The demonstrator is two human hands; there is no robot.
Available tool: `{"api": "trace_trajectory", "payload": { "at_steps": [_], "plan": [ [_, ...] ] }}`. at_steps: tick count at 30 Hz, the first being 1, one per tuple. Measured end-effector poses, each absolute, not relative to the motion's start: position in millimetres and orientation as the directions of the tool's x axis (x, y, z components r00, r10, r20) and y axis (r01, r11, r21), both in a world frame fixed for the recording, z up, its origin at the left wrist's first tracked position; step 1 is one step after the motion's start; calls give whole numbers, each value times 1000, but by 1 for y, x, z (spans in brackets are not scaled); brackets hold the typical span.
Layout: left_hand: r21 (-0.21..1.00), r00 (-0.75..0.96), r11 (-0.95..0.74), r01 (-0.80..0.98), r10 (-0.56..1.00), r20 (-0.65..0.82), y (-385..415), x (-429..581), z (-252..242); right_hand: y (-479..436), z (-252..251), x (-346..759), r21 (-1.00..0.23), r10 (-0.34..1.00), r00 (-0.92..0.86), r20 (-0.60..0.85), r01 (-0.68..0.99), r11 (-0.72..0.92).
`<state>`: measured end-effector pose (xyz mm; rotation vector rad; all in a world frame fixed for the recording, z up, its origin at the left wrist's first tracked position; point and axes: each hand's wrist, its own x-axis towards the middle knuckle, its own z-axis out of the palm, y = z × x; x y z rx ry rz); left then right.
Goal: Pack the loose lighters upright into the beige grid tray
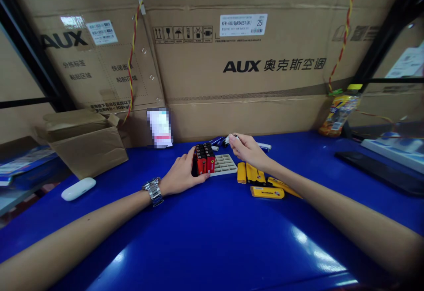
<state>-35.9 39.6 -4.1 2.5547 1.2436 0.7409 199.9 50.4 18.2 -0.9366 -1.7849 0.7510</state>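
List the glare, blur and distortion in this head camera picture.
Head view: overhead light leaves white glare patches on the glossy blue table; wide-angle distortion bows the cardboard boxes and stretches both forearms toward the corners; a small upright item by the boxes is pixelated; corners darken; the left hand at the red batteries and the right hand look sharp.

Red-and-black lighters (204, 158) – white grid tray (225, 164); yellow lighters (255, 176) – blue table (212, 238).

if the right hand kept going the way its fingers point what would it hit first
Probably the loose blue and white lighters lying just past the right hand, behind the grid tray; its fingers point left and away. Depth is hard to judge, so it might pass over them.
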Motion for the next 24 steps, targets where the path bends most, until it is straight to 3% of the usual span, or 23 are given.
{"api": "trace_trajectory", "payload": {
  "at_steps": [12, 24],
  "plan": [
    [377, 522, -631, 678, 774, 358, 41, -37, -6, 49, 17, 195, -711, 856, -130, 501, 502, 493],
    [398, 546, -661, 636, 750, 374, 37, -35, -1, 45, 16, 190, -694, 828, -117, 549, 488, 529]
  ]
}}
